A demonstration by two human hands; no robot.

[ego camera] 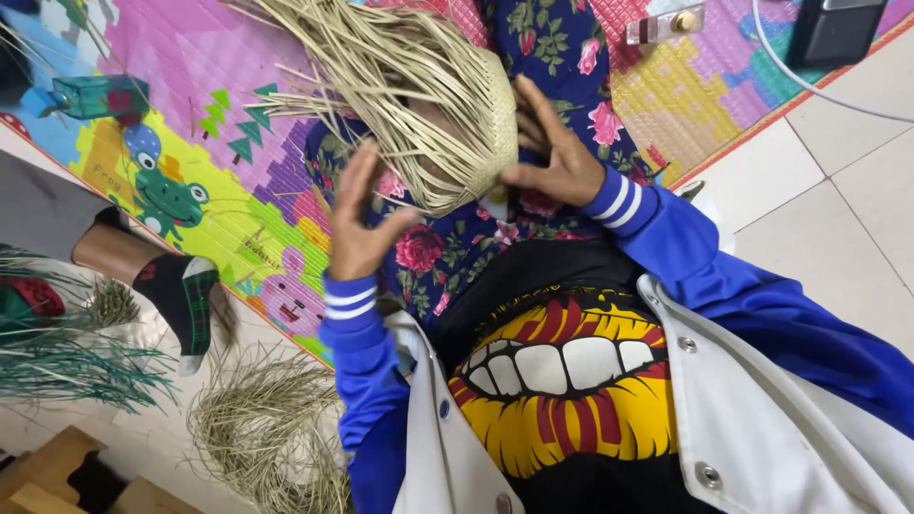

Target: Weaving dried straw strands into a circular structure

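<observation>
At far left, a neighbour's socked foot (181,295) rests beside a loose straw pile (267,428) on the floor. The left hand (360,224) spreads open against the half-woven straw piece (428,95), which lies on the person's lap over a colourful play mat (209,190). The right hand (557,157) pinches the weave's right edge.

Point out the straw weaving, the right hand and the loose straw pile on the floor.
straw weaving (476,124): head view, on its tightly woven part.
right hand (557,157): head view, on the back of the hand.
loose straw pile (257,428): head view, on its tangled middle.
</observation>
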